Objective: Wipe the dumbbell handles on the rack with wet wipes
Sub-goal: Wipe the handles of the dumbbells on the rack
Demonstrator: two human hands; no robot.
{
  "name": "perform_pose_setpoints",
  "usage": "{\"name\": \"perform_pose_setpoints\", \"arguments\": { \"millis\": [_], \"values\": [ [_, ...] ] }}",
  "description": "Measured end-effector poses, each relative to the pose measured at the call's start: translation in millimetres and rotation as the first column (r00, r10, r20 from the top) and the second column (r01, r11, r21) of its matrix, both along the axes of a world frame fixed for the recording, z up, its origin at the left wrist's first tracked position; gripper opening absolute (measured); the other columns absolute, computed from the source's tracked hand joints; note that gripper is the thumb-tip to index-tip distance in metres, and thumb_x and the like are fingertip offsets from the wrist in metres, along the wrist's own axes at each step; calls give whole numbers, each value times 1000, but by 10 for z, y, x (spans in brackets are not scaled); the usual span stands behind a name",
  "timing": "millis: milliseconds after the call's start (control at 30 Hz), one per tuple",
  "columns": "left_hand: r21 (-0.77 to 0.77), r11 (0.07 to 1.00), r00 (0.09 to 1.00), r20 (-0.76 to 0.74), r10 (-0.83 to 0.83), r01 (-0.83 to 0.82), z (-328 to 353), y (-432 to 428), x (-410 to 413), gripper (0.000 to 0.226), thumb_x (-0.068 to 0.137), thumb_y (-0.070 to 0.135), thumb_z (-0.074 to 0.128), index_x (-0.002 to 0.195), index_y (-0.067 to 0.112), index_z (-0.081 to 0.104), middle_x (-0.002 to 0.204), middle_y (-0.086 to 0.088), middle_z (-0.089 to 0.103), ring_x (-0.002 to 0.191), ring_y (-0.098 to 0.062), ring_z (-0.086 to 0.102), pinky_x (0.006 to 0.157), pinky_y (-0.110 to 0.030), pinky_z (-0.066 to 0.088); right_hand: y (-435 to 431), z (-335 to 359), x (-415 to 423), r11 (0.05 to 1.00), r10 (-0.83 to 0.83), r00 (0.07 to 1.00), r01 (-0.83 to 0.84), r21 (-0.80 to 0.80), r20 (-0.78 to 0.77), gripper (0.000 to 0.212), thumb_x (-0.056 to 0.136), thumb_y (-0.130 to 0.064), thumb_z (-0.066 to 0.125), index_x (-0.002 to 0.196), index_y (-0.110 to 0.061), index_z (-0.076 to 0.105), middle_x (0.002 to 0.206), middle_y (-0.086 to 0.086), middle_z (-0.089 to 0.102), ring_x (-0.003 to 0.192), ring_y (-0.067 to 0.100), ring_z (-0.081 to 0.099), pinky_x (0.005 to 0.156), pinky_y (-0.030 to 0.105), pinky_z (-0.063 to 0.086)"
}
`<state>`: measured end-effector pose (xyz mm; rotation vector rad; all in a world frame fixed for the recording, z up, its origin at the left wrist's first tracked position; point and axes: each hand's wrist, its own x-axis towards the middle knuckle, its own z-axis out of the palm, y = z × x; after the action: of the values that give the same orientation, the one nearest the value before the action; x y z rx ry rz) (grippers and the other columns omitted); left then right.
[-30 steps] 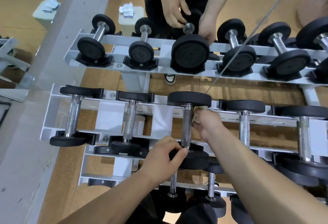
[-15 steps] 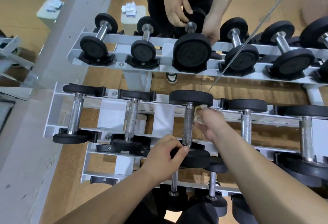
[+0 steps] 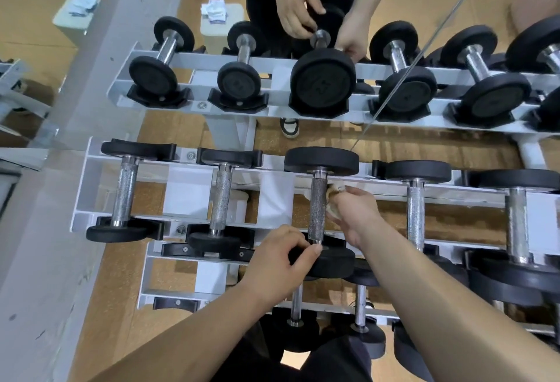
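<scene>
A white rack (image 3: 188, 178) holds several black dumbbells with knurled steel handles. The middle dumbbell's handle (image 3: 317, 209) runs between a far head (image 3: 321, 160) and a near head (image 3: 330, 262). My left hand (image 3: 278, 260) grips the near head's left edge. Just right of the handle, my right hand (image 3: 354, 215) is closed on a crumpled, soiled wet wipe (image 3: 333, 196) that touches the handle's right side.
A wall mirror behind the rack reflects the dumbbells, my hands (image 3: 298, 9) and dark clothes. A lower shelf (image 3: 212, 293) holds several smaller dumbbells. A grey pillar (image 3: 45, 260) stands at the left. Used wipes lie on a white box (image 3: 216, 22).
My right hand with the wipe has slid a little nearer along the handle's right side. The left hand stays on the near head. The view has tilted slightly.
</scene>
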<state>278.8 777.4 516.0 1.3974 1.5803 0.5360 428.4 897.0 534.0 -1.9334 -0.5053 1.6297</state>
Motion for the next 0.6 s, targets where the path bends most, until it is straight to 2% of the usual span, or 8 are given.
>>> {"name": "perform_pose_setpoints", "arguments": {
  "millis": [67,133,200,267,367,433,500,600],
  "values": [
    [4,1000,1000,-3,2,-2,0,-9,-5,27,96,53,61,89,29,71,102,16,61,103,-1,57,91,-19,46,-193,-7,72,981,195,969,-196,-11,150,13,93,-3,68,89,-16,70,95,7,73,96,22,69,85,35,59],
    [17,1000,1000,-12,1,-1,-21,-10,-22,26,96,54,61,91,30,71,102,17,61,103,0,57,91,-18,46,-383,-13,161,926,377,899,-375,-51,223,11,92,-6,67,84,-7,75,89,12,76,89,21,69,82,36,59],
    [19,1000,1000,-11,-4,4,-38,-7,-29,26,95,55,60,92,32,71,102,18,61,104,0,57,90,-19,46,-450,-23,242,856,509,820,-514,-55,260,18,93,-8,62,84,-1,77,78,11,73,78,20,63,70,32,50],
    [12,1000,1000,-13,-7,7,-42,-3,-21,26,95,56,59,92,32,70,102,19,60,105,0,57,91,-20,46,-361,27,250,851,508,813,-526,-16,285,19,94,-8,64,82,-9,79,79,1,74,76,15,65,70,28,50],
    [-10,1000,1000,-11,-17,17,-36,16,-18,26,95,58,58,92,34,69,102,19,60,104,1,56,91,-23,48,-146,32,157,952,296,936,-305,19,188,17,91,1,63,88,-7,77,87,11,77,91,23,73,89,37,60],
    [-17,1000,1000,-9,-12,12,-33,14,-27,28,94,59,58,91,34,69,101,19,61,103,1,57,90,-25,49,-152,-19,68,950,306,933,-311,-4,191,17,82,4,62,83,-3,77,88,12,79,91,28,75,83,40,63],
    [-1,1000,1000,-9,-4,4,-44,2,-27,31,93,62,56,91,33,69,100,18,60,102,0,57,90,-26,49,-303,-84,57,926,376,896,-374,-54,238,16,73,0,59,82,3,72,79,13,76,80,32,72,73,40,61],
    [33,999,1000,-18,3,-2,-74,-12,-19,36,92,64,52,91,33,68,99,18,60,102,0,57,90,-27,49,-468,-46,166,851,522,811,-517,-93,266,19,70,-4,56,82,9,64,67,12,58,68,25,52,62,36,40]
  ]
}}
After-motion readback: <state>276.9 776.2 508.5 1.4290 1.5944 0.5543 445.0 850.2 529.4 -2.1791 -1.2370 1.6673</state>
